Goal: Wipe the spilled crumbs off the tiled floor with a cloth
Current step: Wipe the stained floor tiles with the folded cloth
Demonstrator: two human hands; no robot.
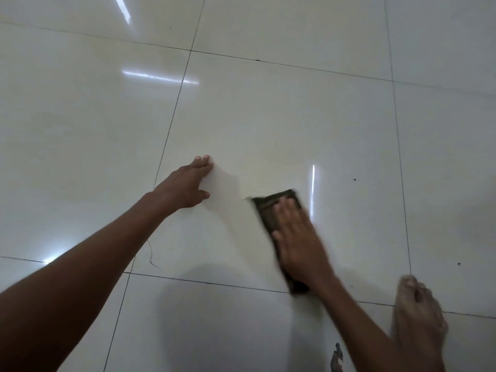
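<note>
Right hand (295,237) flat, fingers straight, pressing dark folded rectangular cloth (271,210) onto glossy white tiled floor (295,116), presumably for full contact while wiping; cloth blurred. Left hand (188,183) spread, holding nothing, planted on floor, likely bracing. Small dark crumbs (354,179) well right of cloth. Bare foot (418,312) lower right.

A dark, olive-brown cloth (271,212), folded into a flat oblong, lies on the glossy white tiled floor (295,116) under the flattened right hand (298,237), its far end showing past the fingertips. A few dark crumbs (354,179) dot the tiles right of that hand, apart from the cloth.
</note>
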